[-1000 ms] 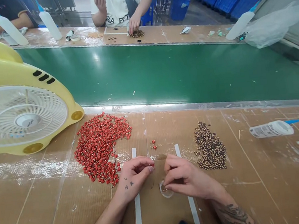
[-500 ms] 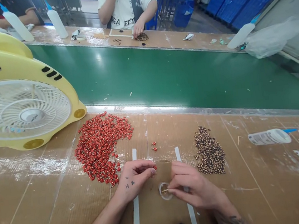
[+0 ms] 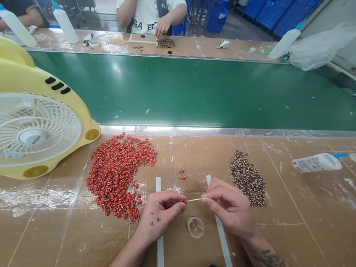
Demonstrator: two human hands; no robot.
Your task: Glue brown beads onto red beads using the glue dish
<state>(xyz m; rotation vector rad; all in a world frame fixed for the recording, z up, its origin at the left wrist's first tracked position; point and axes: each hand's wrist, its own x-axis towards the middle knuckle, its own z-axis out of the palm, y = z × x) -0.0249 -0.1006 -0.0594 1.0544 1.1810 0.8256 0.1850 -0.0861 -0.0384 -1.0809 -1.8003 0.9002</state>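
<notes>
My left hand point(image 3: 160, 212) pinches a tiny red bead point(image 3: 185, 201) between thumb and fingertips. My right hand point(image 3: 226, 201) holds a thin pale stick point(image 3: 194, 199) whose tip meets that bead. Below the hands, a small transparent cup point(image 3: 195, 227) with amber liquid stands on the cardboard, touched by neither hand. A large heap of red beads point(image 3: 118, 176) lies to the left of my left hand. A smaller heap of dark speckled beads point(image 3: 248, 178) lies just beyond my right hand. Several loose red beads point(image 3: 182, 174) sit above my hands.
Cardboard sheeting point(image 3: 181, 159) with white strips covers the table. A yellow fan point(image 3: 25, 125) stands at left, a plastic bottle point(image 3: 317, 163) lies at right, and a green conveyor belt point(image 3: 192, 89) runs beyond. A co-worker point(image 3: 151, 8) works across it.
My right hand has risen from the cup and moved left, bringing the stick's tip to the red bead. The cup now stands free of my fingers.
</notes>
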